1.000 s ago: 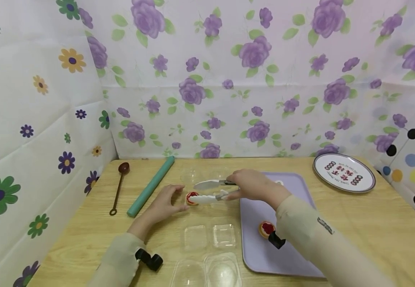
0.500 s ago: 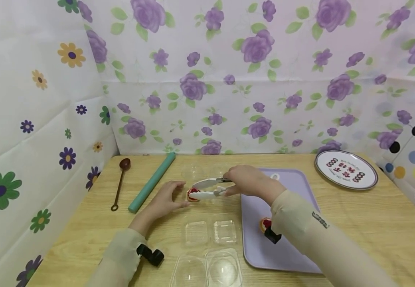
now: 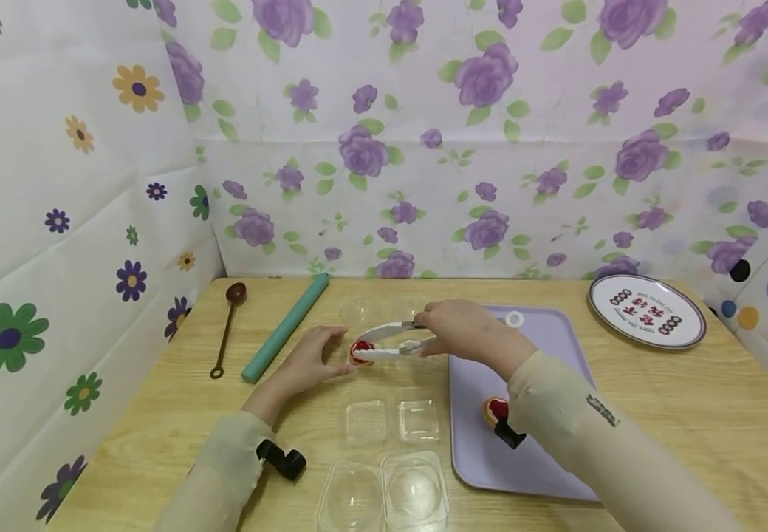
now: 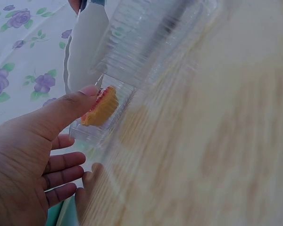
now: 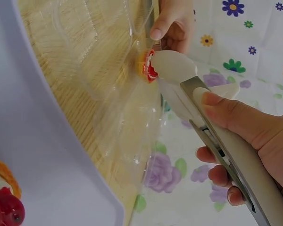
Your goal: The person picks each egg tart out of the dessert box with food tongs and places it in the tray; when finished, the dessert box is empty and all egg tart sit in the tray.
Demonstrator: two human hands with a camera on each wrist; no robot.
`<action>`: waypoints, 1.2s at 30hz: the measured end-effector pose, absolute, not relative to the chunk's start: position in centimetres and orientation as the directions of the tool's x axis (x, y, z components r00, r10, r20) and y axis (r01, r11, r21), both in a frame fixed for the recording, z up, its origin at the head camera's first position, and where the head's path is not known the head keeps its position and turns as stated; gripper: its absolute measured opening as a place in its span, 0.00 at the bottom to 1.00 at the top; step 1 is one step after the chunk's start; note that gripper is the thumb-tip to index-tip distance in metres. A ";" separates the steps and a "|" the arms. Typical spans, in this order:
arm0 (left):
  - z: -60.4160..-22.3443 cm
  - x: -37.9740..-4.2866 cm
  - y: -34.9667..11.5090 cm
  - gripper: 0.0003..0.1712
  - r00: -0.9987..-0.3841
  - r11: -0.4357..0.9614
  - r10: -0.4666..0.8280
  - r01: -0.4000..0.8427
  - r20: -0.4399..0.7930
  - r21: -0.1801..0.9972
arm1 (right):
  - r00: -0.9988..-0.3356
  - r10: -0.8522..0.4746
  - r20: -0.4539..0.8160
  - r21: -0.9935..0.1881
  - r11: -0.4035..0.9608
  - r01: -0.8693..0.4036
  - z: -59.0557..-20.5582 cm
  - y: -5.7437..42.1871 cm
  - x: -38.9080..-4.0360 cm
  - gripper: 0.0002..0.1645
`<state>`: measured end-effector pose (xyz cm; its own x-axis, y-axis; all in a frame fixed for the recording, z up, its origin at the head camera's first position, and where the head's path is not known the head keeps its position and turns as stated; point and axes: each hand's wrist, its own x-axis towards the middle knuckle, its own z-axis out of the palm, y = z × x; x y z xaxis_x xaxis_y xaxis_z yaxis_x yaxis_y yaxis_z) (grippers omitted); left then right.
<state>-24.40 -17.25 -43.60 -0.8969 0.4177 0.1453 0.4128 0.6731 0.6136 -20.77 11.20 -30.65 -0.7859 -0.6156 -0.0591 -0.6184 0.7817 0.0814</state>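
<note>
My right hand (image 3: 460, 325) grips a pair of tongs (image 5: 236, 155) with pale scalloped heads. The heads reach to a small fruit tart (image 3: 361, 352), red on top with a yellow fluted crust. This tart sits in one compartment of a clear plastic container (image 4: 87, 134) at the back middle. My left hand (image 3: 307, 362) holds that container's left side between thumb and index finger, the thumb tip right beside the tart in the left wrist view; its other fingers are spread apart. A second tart (image 3: 495, 410) lies on the lilac tray (image 3: 484, 465), partly hidden by the right wrist.
Two more clear containers stand open in front, a middle one (image 3: 417, 421) and a nearer one (image 3: 413, 491). At the left lie a green rolling pin (image 3: 286, 327) and a brown spoon (image 3: 226, 329). A white printed plate (image 3: 647, 311) stands at the back right.
The tongs' heads have closed in around the tart in the container and the right hand has shifted slightly. The left hand stays at the container. The head view has tilted down a little.
</note>
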 end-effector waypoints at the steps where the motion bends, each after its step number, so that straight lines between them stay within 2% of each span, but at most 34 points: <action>1: -43.6 -24.5 -17.2 0.44 -0.897 0.673 0.418 0.412 0.144 0.614 | -0.784 -0.618 -0.056 0.083 0.780 -0.621 -30.5 11.2 -20.7 0.26; 16: -43.9 -24.4 -17.2 0.44 -0.895 0.665 0.416 0.421 0.162 0.617 | -0.800 -0.600 0.014 0.081 0.798 -0.597 -27.8 14.0 -18.9 0.30; 23: -44.1 -24.4 -17.3 0.43 -0.885 0.663 0.426 0.446 0.187 0.602 | -0.815 -0.577 0.059 0.074 0.817 -0.573 -27.2 16.0 -18.0 0.27; 30: -44.0 -24.2 -17.4 0.44 -0.895 0.661 0.417 0.420 0.162 0.621 | -0.818 -0.566 0.102 0.078 0.824 -0.561 -26.3 18.3 -16.8 0.24; 36: -44.0 -24.2 -17.5 0.44 -0.891 0.661 0.423 0.430 0.167 0.615 | -0.827 -0.548 0.123 0.072 0.836 -0.544 -25.9 19.7 -15.9 0.26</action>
<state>-24.20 -17.50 -43.97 -0.8906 0.4229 0.1675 0.4296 0.6613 0.6149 -15.87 19.70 -25.90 -0.8271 -0.5485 0.1227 -0.5437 0.8361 0.0724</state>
